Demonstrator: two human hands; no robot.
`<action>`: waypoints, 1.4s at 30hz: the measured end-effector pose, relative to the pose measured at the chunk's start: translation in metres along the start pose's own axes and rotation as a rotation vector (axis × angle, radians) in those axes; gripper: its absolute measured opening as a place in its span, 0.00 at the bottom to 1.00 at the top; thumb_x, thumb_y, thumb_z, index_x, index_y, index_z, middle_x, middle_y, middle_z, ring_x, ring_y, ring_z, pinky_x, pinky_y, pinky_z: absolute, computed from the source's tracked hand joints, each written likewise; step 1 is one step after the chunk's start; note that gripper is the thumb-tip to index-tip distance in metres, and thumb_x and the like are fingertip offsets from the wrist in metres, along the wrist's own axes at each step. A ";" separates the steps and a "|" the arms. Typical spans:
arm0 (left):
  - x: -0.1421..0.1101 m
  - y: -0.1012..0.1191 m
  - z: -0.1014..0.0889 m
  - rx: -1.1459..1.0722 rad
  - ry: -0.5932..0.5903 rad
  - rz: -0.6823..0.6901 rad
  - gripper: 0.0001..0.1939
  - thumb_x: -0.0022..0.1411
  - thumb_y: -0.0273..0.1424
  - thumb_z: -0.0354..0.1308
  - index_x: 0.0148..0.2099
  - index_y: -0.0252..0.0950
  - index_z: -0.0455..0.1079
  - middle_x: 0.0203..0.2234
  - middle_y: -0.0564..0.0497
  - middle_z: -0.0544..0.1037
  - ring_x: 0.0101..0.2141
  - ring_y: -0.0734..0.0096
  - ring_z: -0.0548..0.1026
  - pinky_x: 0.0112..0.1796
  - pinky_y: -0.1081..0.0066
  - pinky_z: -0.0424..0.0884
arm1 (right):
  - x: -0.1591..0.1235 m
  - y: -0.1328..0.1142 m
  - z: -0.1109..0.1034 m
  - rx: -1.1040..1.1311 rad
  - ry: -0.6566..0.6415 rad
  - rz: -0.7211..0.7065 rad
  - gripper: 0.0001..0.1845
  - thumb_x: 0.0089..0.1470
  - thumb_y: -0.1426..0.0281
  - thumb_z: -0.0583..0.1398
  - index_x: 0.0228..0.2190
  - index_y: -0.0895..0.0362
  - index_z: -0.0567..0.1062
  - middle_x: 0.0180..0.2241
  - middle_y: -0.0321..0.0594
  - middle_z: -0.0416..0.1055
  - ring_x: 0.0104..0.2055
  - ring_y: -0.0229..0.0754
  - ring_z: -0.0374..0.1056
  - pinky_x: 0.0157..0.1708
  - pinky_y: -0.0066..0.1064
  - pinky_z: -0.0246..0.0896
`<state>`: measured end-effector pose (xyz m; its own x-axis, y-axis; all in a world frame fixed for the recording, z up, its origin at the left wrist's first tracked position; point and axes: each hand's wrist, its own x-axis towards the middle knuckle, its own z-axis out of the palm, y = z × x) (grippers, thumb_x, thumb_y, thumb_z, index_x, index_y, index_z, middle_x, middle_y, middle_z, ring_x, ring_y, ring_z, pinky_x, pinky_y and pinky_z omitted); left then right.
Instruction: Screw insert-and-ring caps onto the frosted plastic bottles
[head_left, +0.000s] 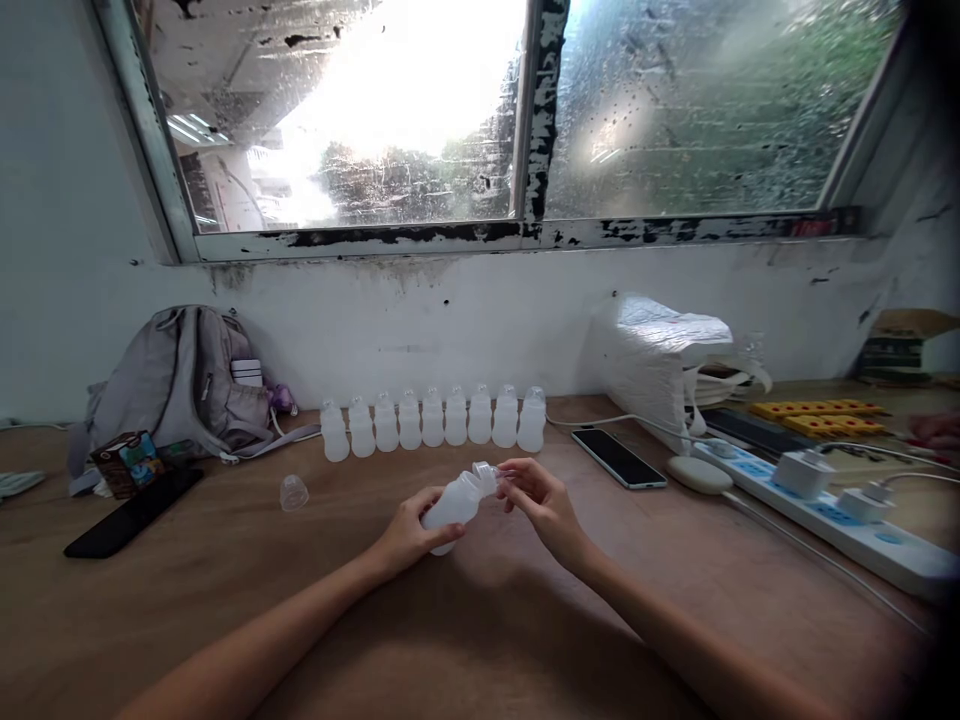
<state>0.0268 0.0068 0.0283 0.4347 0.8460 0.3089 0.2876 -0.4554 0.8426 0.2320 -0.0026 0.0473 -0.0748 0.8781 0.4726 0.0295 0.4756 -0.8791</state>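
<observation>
A translucent white baby bottle [453, 506] is tilted up to the right in my left hand [415, 533], whose fingers wrap round its body. At the bottle's mouth is a whitish collar [484, 479], set at an angle to the neck. My right hand [541, 502] pinches the collar's outer side with thumb and fingertips. Whether the collar touches the neck I cannot tell. A clear dome cap [293, 493] lies on the table to the left. Behind my hands stands a row of several similar bottles [432, 418] with clear caps.
The wooden table [225, 600] meets a wall under a window. A grey backpack [180, 380] and a black flat object [135, 512] lie left. To the right are a phone [619, 458], a white bag [645, 370], a power strip [840, 505] with cables, and another person's hand [936, 430].
</observation>
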 end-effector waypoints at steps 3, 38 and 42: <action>-0.001 0.002 0.001 -0.063 0.027 -0.040 0.22 0.47 0.41 0.60 0.43 0.36 0.64 0.32 0.50 0.72 0.33 0.68 0.69 0.33 0.73 0.65 | 0.000 0.001 -0.001 -0.018 -0.017 0.004 0.09 0.47 0.66 0.57 0.33 0.57 0.67 0.29 0.39 0.67 0.28 0.38 0.64 0.23 0.28 0.62; -0.008 -0.004 0.001 0.456 0.206 0.277 0.23 0.46 0.43 0.60 0.45 0.41 0.67 0.35 0.47 0.66 0.38 0.62 0.67 0.40 0.63 0.65 | 0.006 0.009 -0.014 -0.040 -0.300 0.397 0.24 0.49 0.58 0.53 0.11 0.56 0.55 0.08 0.26 0.48 0.10 0.28 0.42 0.10 0.23 0.34; -0.008 -0.002 -0.002 0.497 0.151 0.297 0.22 0.49 0.42 0.57 0.45 0.38 0.65 0.35 0.46 0.67 0.36 0.64 0.68 0.38 0.66 0.66 | 0.006 0.010 -0.012 -0.032 -0.250 0.369 0.23 0.49 0.55 0.53 0.13 0.57 0.58 0.10 0.26 0.50 0.10 0.27 0.45 0.10 0.22 0.38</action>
<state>0.0209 0.0011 0.0248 0.4419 0.6759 0.5898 0.5528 -0.7230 0.4144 0.2437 0.0085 0.0418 -0.2920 0.9518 0.0943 0.1301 0.1372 -0.9820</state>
